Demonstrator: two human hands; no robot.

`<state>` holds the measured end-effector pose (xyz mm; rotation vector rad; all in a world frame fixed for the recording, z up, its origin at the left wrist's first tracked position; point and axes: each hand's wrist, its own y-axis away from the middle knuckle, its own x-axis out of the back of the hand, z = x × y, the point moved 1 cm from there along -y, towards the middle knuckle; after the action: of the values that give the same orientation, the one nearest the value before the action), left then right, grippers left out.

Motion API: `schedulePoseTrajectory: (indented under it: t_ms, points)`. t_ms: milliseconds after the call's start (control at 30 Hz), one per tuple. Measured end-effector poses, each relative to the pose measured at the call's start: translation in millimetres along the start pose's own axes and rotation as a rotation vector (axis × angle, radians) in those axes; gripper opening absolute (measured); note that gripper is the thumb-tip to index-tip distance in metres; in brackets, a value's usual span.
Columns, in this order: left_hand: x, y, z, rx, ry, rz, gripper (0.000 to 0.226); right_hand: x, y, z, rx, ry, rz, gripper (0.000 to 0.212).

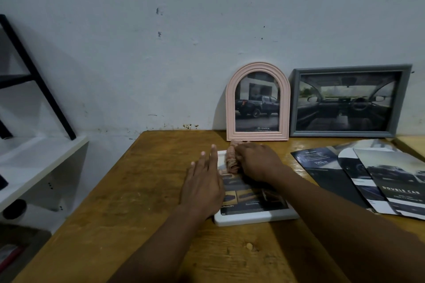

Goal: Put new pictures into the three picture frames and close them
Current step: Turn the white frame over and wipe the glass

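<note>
A white picture frame [253,218] lies flat on the wooden table [142,225], face up, with a car brochure picture showing under its glass. My left hand [203,181] rests flat with straight fingers on the frame's left edge. My right hand [257,163] grips a bunched pinkish cloth [232,158] on the far end of the frame's glass. A pink arched frame [258,101] with a pickup-truck picture leans upright against the wall. To its right a grey rectangular frame [348,101] with a car-interior picture also leans on the wall.
Several car brochure sheets [372,179] lie fanned out on the table at the right. A white shelf unit [39,163] with a black metal brace [34,76] stands left of the table. The wall runs right behind the table's far edge.
</note>
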<state>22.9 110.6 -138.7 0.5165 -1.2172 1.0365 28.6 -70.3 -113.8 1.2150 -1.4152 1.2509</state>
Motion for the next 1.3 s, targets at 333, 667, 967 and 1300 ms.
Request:
schedulePoseTrajectory:
  t_ms: [333,667,967,1300]
  points:
    - [0,-2,9,0.042,0.012,-0.135,0.066,20,47,29,-0.286,-0.13,0.077,0.027]
    - [4,-2,3,0.051,-0.049,0.1,0.068,60,158,32,-0.268,-0.208,-0.11,0.023]
    - [24,-1,7,0.18,0.11,0.078,0.042,73,134,27,-0.295,-0.087,-0.154,0.044]
    - [31,1,14,0.229,0.476,-0.004,0.045,56,77,-12,-0.413,-0.44,-0.09,0.053]
